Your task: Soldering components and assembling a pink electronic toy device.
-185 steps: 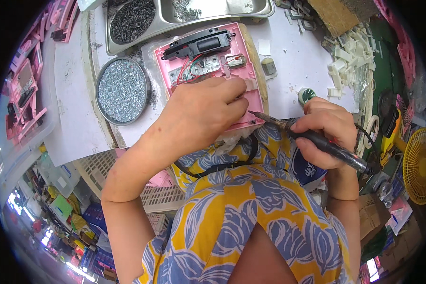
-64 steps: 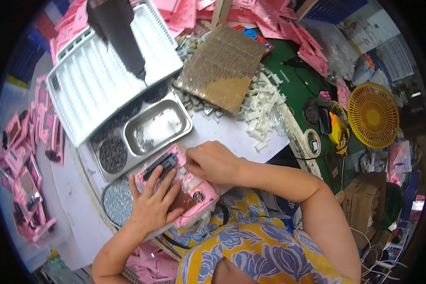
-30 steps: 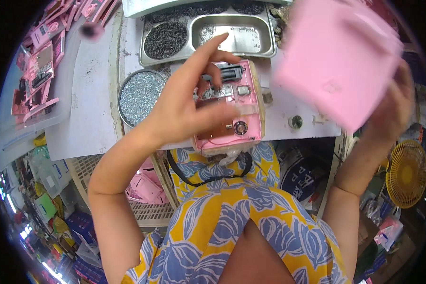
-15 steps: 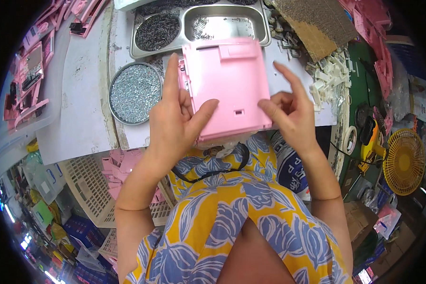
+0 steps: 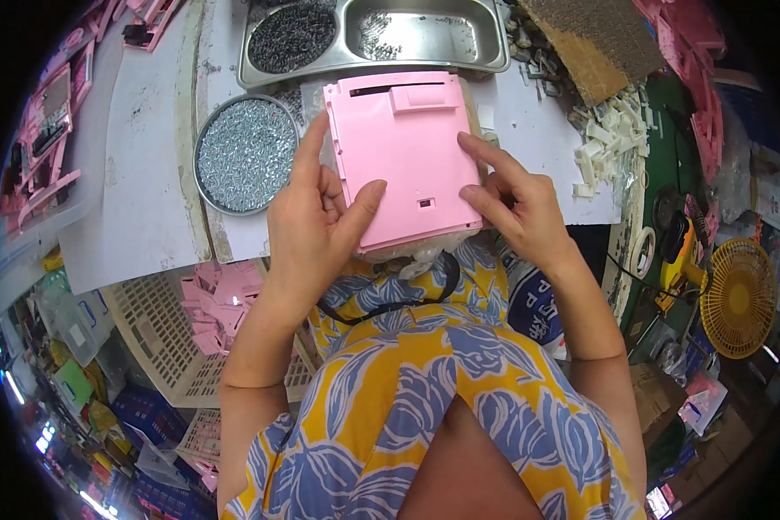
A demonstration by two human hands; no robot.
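A pink plastic housing (image 5: 407, 160), flat and boxy, lies at the table's front edge before me. It has a dark slot along its far side, a raised block below that slot and a small square hole near its front. My left hand (image 5: 316, 204) grips its left side, thumb on the top face and index finger stretched along the edge. On the right side, my right hand (image 5: 520, 199) has its thumb and index fingertips against the edge, the other fingers curled. Crumpled clear plastic (image 5: 420, 256) shows under the housing's front.
A round tray of silvery screws (image 5: 247, 154) stands left of the housing. Behind is a metal tray (image 5: 338, 65) with dark small parts. White plastic pieces (image 5: 615, 139) and cardboard (image 5: 594, 43) lie right. A crate (image 5: 160, 347) with pink parts stands lower left; a yellow fan (image 5: 737, 299) far right.
The housing has shifted slightly left and now sits straighter and flatter. My right index finger has come down from the air onto its right edge.
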